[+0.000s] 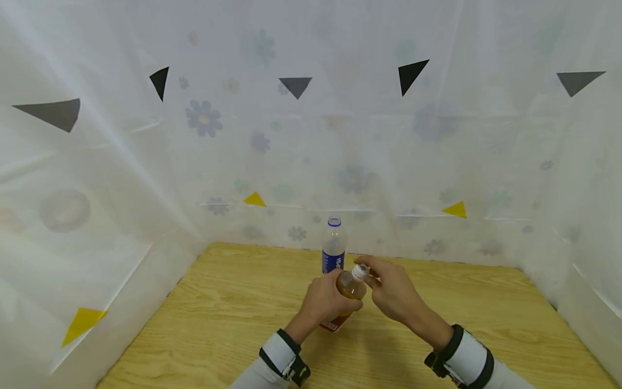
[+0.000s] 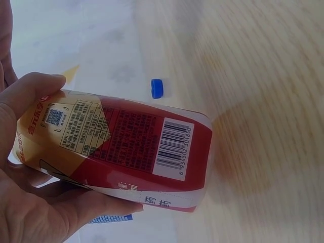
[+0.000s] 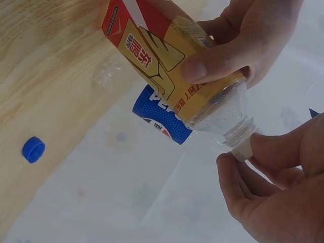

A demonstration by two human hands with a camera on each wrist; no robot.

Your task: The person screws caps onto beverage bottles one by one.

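There's your left hand [image 1: 324, 298] wrapped round the glossy, boxy bottle [image 2: 121, 147] above the wood-grain table [image 1: 218, 313], your right hand [image 1: 394, 292] pinching its white cap [image 1: 359, 271], the clear bottle [image 1: 333, 241] behind partly hidden.

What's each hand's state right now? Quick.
Left hand: closed, holding the red-and-yellow bottle around its body.
Right hand: closed, pinching the white cap at that bottle's top.

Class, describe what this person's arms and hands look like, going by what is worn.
The left hand and right hand wear no gloves. Pale, whitish-grey sleeves reach the wrists. Around each sleeve's end run black straps bearing a small, dark, boxy device.
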